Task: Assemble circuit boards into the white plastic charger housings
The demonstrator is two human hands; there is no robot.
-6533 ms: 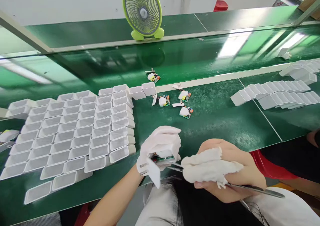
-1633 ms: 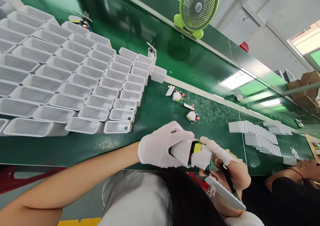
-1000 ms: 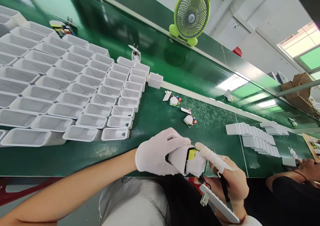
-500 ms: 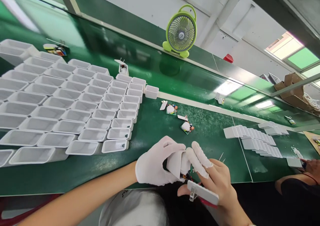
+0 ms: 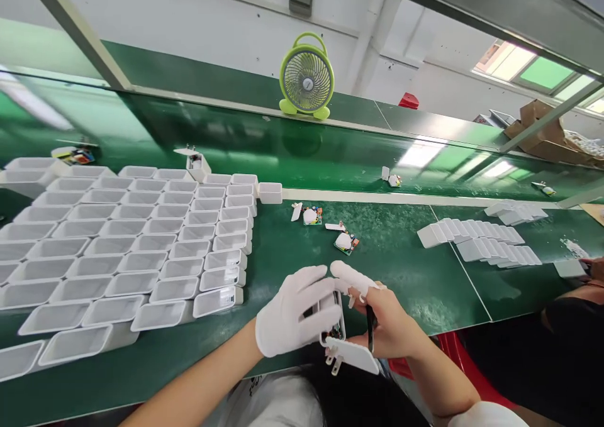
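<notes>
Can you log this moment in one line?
left hand: gloved, holding white case; right hand: holding dark tool; plug plate: outside case; similar cases: rows at left

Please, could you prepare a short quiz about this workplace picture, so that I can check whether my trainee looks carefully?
1. True or false: both hands wear full gloves.
2. Choose: what sticks out from the white plate at the picture's lower middle? A) a long spring; B) two flat prongs; C) a round knob.
3. Fill in: the white cases packed at the picture's left stand with their open ends facing ____.

Key:
1. False: the left hand is gloved, but the back of the right hand is bare.
2. B.
3. Up.
</notes>
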